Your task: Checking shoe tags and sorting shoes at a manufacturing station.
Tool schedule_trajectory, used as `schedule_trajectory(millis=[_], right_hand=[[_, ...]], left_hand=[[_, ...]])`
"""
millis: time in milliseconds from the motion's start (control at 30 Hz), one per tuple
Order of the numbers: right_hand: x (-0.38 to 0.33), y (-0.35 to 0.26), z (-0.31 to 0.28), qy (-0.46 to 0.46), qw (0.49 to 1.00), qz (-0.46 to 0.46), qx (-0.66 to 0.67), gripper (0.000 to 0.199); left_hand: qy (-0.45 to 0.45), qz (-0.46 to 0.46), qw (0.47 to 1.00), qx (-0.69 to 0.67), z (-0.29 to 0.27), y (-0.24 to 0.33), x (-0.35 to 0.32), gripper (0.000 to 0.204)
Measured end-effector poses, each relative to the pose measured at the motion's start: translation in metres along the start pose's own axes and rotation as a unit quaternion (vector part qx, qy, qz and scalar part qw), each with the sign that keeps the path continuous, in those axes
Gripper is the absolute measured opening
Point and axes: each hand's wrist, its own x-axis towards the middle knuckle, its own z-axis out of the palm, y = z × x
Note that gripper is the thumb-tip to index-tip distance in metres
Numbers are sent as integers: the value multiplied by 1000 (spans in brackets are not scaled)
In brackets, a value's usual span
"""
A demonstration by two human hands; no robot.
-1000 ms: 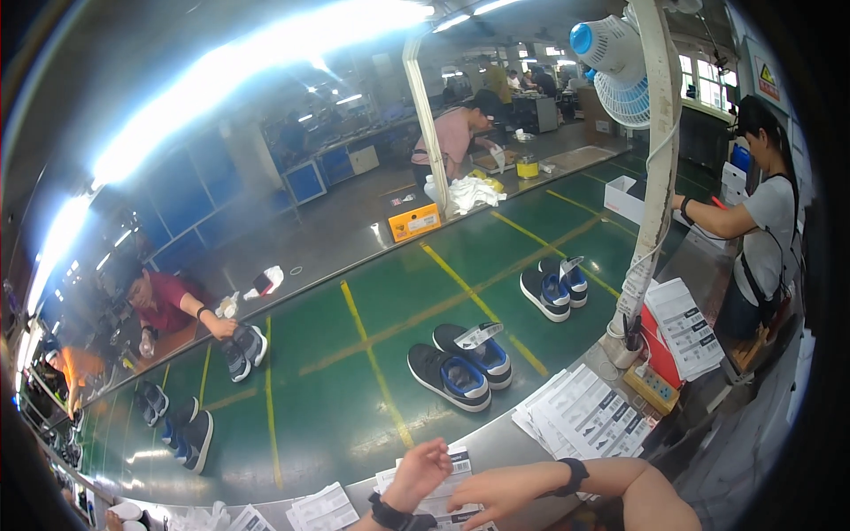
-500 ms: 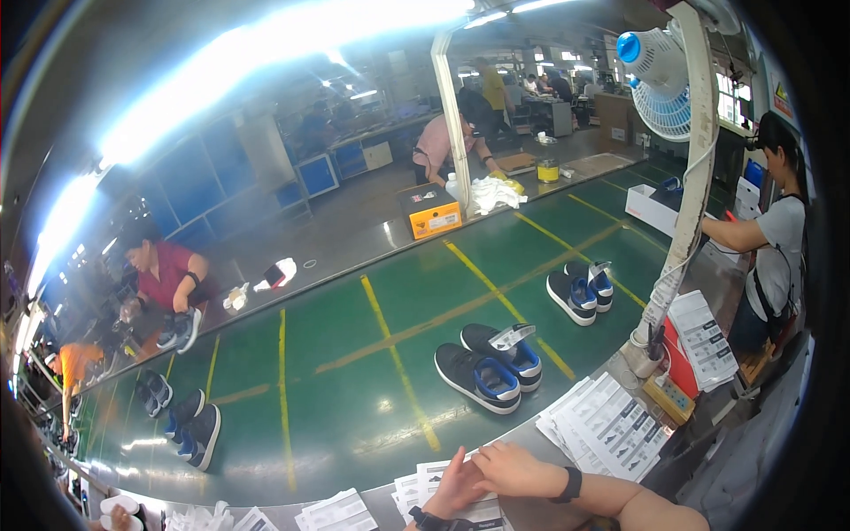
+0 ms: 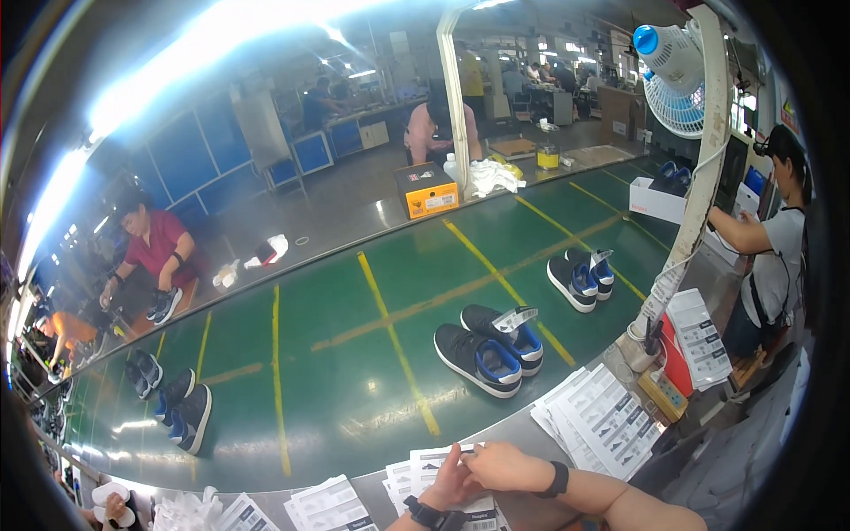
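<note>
My left hand, with a dark watch at the wrist, and my right hand, with a black band, meet over the near edge of the bench. Their fingers are curled and pressed together at the tips; whatever they pinch, if anything, is hidden. Below them lies a stack of printed label sheets. Just beyond, on the green conveyor belt, stands a pair of dark sneakers with blue lining, white soles and a paper tag. A similar tagged pair stands farther right.
More dark sneakers stand at the belt's left. Label sheets lie right of my hands, beside a post with a fan. A co-worker handles an open white shoebox; an orange-fronted box sits across the belt.
The view has shifted slightly. My hands stay together in nearly the same place. Across the belt at left, a co-worker's arms have moved apart, one hand still at a shoe.
</note>
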Motion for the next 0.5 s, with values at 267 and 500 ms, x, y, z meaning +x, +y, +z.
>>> schedule_trajectory(millis=[267, 500], right_hand=[[-3, 7, -7, 4, 1000, -11, 26, 26], [-3, 2, -29, -39, 997, 13, 64, 27]], left_hand=[[-20, 5, 1000, 9, 14, 1, -6, 95], [-29, -21, 997, 66, 14, 3, -11, 113]])
